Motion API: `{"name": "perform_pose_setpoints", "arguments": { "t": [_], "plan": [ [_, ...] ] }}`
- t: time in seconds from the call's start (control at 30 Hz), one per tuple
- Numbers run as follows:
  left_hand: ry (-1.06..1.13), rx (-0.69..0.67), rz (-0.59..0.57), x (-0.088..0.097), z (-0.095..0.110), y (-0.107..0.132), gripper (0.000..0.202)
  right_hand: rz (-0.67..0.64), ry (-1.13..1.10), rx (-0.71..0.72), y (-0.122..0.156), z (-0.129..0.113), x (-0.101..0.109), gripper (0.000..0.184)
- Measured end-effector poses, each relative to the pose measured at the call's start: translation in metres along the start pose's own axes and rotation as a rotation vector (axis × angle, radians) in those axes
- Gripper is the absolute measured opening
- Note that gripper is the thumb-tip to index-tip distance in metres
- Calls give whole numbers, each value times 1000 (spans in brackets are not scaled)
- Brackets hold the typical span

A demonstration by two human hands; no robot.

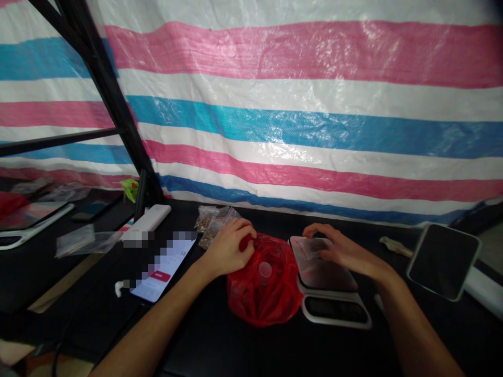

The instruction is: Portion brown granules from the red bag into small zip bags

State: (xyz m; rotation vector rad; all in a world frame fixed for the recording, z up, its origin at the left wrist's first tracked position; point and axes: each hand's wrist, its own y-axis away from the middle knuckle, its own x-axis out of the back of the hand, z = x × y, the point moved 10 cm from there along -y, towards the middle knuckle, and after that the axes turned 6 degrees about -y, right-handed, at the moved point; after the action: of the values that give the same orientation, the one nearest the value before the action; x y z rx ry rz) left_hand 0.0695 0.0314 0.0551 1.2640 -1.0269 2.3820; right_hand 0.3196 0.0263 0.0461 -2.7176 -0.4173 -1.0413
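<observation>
A red plastic bag [261, 309], its mouth spread wide, stands mid-table with a small clear round cup [265, 270] in it. My left hand [231, 246] has its fingers curled closed on the bag's upper left rim. To the right lies a flat digital scale [334, 309] with a shiny plate and a dark display. A small clear zip bag [312, 248] rests on that plate; its contents are too small to tell. Over the plate is my right hand [334, 246], thumb and forefinger apart on either side of the zip bag. Whether they touch it I cannot tell.
Filled small clear bags [210, 225] lie behind my left hand. Left of it are a lit phone [167, 272], a white earbud [118, 289] and a white power strip [151, 220]. A dark-screened device [444, 262] stands at the right. A striped tarp [294, 131] hangs behind.
</observation>
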Motion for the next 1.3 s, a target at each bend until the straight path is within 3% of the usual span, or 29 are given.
{"name": "perform_pose_setpoints", "arguments": {
  "t": [0.2,0.27,0.37,0.4,0.5,0.57,0.63,0.77,0.9,1.13,1.3],
  "plan": [
    [93,15,123,14,5,0,13,42,72,8,-6,-1,-2,43],
    [182,24,121,14,8,0,14,171,29,79,-12,-14,1,37],
    [347,64,59,2,11,1,14,441,-82,210,-13,-42,3,43],
    [404,85,38,-3,12,2,18,470,-100,228,-13,-51,-5,46],
    [554,125,-2,-19,12,3,33,407,-5,276,-14,-81,-41,48],
    [626,136,13,-22,10,3,31,322,74,322,-11,-97,-63,47],
    [696,154,39,-22,6,2,30,299,86,338,-8,-104,-72,50],
    [803,188,5,-19,3,0,28,385,-80,263,-6,-95,-62,54],
    [801,213,-25,-16,3,0,25,361,-193,202,-13,-86,-63,15],
    [837,240,-14,-15,1,4,15,302,-340,103,-20,-80,-72,17],
    [817,269,-4,-14,0,5,24,289,-309,129,-19,-84,-76,17]
  ]
}}
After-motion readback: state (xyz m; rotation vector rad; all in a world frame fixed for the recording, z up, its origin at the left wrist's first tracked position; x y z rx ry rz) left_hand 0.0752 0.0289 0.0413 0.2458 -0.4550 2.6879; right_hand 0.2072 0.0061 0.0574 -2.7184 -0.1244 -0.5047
